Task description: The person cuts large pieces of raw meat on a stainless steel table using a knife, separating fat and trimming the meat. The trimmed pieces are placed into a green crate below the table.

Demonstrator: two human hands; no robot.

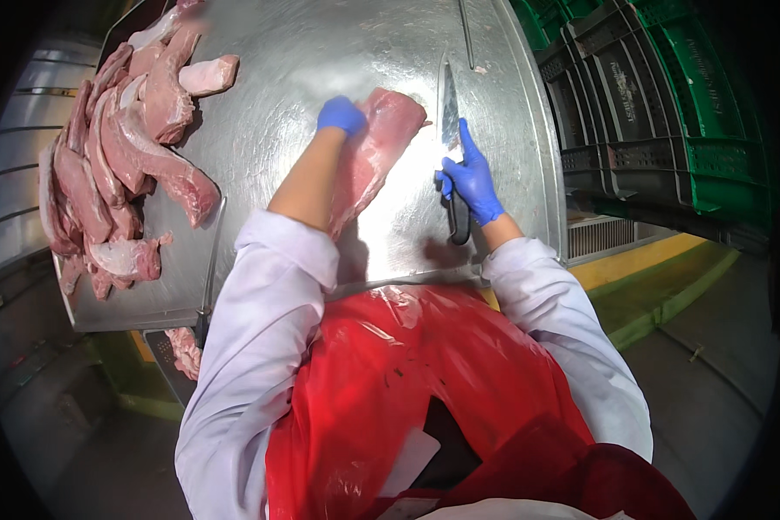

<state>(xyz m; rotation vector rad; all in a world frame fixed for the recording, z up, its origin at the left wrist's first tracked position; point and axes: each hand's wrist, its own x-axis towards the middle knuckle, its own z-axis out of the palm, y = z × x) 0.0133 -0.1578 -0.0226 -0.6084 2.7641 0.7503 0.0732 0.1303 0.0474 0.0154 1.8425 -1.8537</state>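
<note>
A long cut of pink meat, like pork loin (380,139), lies lengthwise on the steel table (277,52) in front of me. My left hand (342,115), in a blue glove, is closed at its upper left edge; the fingertips are hidden. To the right of the meat, my right hand (472,180), also blue-gloved, holds a knife (450,104) with curled fingers around the black handle. The index finger points up alongside, and the blade points away from me, apart from the meat.
Many meat strips (117,147) are heaped at the table's left. A thin tool (214,260) with a black handle lies near the front left edge; a metal rod (466,35) lies at the far side. Green and black crates (633,95) stand right of the table.
</note>
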